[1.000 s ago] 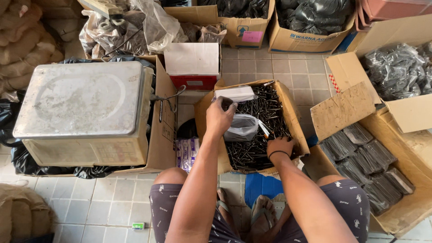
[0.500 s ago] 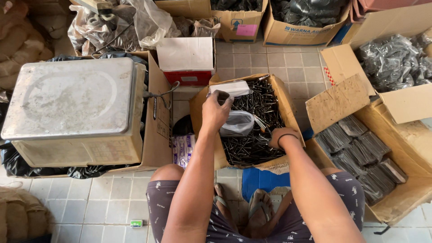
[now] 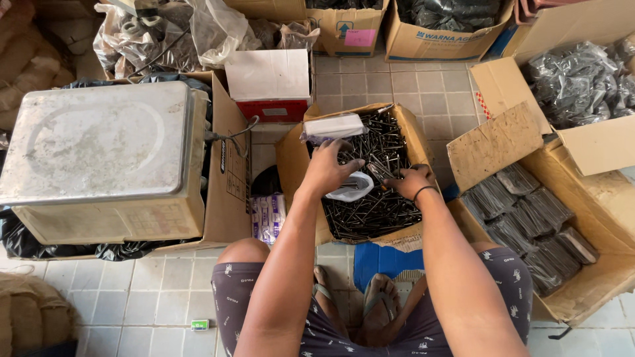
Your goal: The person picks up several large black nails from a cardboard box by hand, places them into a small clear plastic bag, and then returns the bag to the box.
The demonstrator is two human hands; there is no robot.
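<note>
While the clear plastic bag (image 3: 352, 187) was pinched open by the left hand (image 3: 329, 168), stiff, heavy nails (image 3: 380, 170) were clamped in the right hand (image 3: 410, 181); mid-shank grips seemed safest.

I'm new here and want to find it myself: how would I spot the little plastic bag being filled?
Find the open cardboard box of dark nails straight ahead of the seated person's knees. Both hands meet over it, left hand and right hand. The small clear bag lies between them, the only pale, soft thing among the nails.
</note>
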